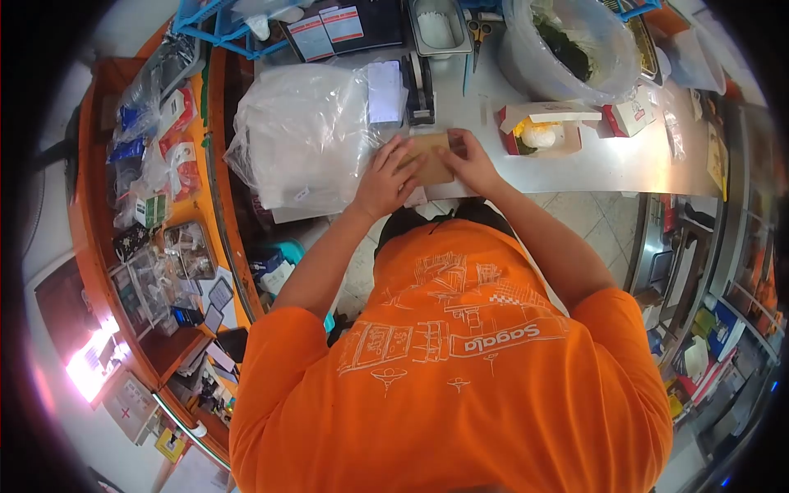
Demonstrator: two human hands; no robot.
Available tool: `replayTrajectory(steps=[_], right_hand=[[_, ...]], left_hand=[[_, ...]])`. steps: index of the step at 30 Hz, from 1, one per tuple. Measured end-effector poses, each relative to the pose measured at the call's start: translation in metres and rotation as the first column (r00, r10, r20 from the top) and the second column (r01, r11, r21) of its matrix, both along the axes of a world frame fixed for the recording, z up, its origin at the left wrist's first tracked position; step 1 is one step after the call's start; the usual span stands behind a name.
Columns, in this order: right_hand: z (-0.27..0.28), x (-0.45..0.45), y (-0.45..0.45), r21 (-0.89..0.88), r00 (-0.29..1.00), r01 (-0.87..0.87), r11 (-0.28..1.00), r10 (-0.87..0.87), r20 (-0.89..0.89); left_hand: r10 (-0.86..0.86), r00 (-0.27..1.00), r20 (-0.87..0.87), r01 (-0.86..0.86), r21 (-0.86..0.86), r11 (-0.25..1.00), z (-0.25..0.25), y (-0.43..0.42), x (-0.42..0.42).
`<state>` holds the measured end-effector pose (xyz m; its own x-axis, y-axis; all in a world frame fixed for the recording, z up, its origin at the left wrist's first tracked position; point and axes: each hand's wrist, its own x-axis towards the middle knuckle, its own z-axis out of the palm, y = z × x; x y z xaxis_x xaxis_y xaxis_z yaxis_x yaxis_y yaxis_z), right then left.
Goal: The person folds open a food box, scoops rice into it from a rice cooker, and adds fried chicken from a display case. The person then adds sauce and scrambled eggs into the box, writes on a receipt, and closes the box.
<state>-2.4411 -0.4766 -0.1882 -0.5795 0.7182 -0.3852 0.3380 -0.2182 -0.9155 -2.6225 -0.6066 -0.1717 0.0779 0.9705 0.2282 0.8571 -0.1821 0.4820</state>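
A flat piece of brown paper [431, 159] lies at the front edge of the metal counter [493, 182]. Across its left side rests my left hand [385, 177], fingers spread and laid flat. My right hand [474, 163] has its thumb and fingers closed on the paper's right edge. Just beyond the paper stands a black tape dispenser [419, 94], beside a pad of white slips [385, 92]. To the right sits an open red-and-white box [567, 141] holding a white rounded food portion with yellow and green pieces.
Clear plastic bags [304, 131] cover the counter's left. A plastic-lined tub [526, 57] of green leaves, scissors [478, 33] and a steel container [440, 37] stand at the back. Another red-and-white box [631, 115] is at right. Orange shelving [212, 164] flanks the left.
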Motion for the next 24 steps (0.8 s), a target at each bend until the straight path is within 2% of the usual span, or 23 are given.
replayTrajectory(steps=[1,3,4,6,7,9,13,15,17,19,20,22,24], right_hand=[[0.002,-0.007,0.008,0.007,1.000,0.009,1.000,-0.009,0.001],[0.002,-0.025,0.027,0.252,0.991,0.119,0.960,-0.132,0.035],[0.000,-0.035,0.036,0.255,0.987,0.137,0.957,-0.153,0.043],[-0.001,-0.058,0.049,0.355,0.984,0.019,0.935,-0.081,0.161],[0.003,-0.066,0.051,0.360,0.980,0.026,0.933,-0.094,0.173],[0.012,-0.079,0.059,0.096,0.945,0.070,0.993,-0.097,0.312],[0.043,-0.078,0.051,0.081,0.903,0.119,0.990,-0.142,0.405],[0.074,-0.064,0.028,-0.008,0.921,0.225,0.974,-0.210,0.328],[0.053,-0.031,-0.013,0.107,0.906,0.284,0.953,-0.303,0.296],[0.096,-0.020,-0.054,0.121,0.865,0.067,0.990,-0.118,0.488],[0.086,-0.009,-0.074,0.110,0.873,0.115,0.987,-0.154,0.463],[0.056,0.006,-0.100,-0.019,0.872,0.225,0.974,-0.193,0.450],[0.028,0.010,-0.103,0.024,0.867,0.194,0.981,-0.183,0.464]], left_hand=[[-0.009,1.000,0.001,0.009,0.007,1.000,-0.002,0.001,-0.001],[-0.009,1.000,0.010,0.008,0.044,0.999,-0.006,0.000,-0.001],[-0.030,0.999,0.019,0.029,0.046,0.999,-0.010,0.000,-0.002],[-0.032,0.998,0.056,0.029,0.051,0.998,-0.020,0.000,-0.003],[-0.044,0.997,0.068,0.041,0.056,0.998,-0.022,0.000,-0.004],[-0.051,0.995,0.085,0.040,0.123,0.992,-0.025,0.004,-0.004],[-0.042,0.991,0.130,0.018,0.180,0.983,-0.030,0.008,-0.001],[-0.014,0.996,0.092,-0.005,0.203,0.979,-0.027,0.008,0.000],[-0.022,0.990,0.141,-0.006,0.198,0.980,-0.033,0.006,0.000],[-0.026,0.983,0.182,-0.011,0.199,0.980,-0.036,0.008,-0.001],[-0.028,0.984,0.175,-0.009,0.207,0.978,-0.036,0.008,-0.001],[-0.040,0.985,0.167,0.004,0.211,0.977,-0.038,0.007,-0.001],[-0.034,0.990,0.133,0.005,0.211,0.977,-0.040,0.007,-0.002]])
